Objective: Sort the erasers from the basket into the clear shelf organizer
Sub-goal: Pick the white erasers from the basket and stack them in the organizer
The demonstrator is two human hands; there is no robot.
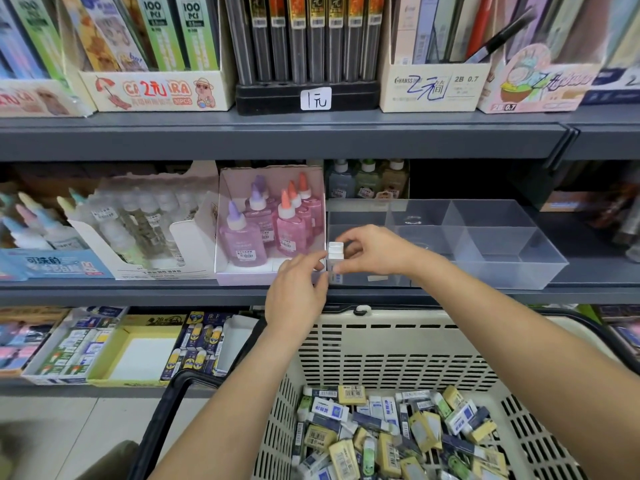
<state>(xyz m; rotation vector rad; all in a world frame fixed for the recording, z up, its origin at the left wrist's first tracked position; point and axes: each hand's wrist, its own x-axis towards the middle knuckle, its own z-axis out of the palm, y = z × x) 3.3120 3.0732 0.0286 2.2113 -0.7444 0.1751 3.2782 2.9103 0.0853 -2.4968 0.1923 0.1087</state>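
Note:
A cream plastic basket point(391, 344) with black handles sits below the shelf, and a heap of wrapped erasers point(398, 434) fills its bottom. On the middle shelf stands the clear organizer point(502, 244) with several compartments. My right hand point(374, 251) pinches a small stack of white erasers point(335, 252) upright at the organizer's front left corner. My left hand point(298, 292) reaches up from below, its fingertips touching the stack's left side. The stack's lower end lies behind the organizer's front wall.
A pink box of glue bottles point(266, 223) stands right beside the organizer on its left. More glue boxes point(138, 220) lie further left. The shelf above point(277, 133) overhangs. Eraser boxes point(104, 344) fill the lower shelf left of the basket.

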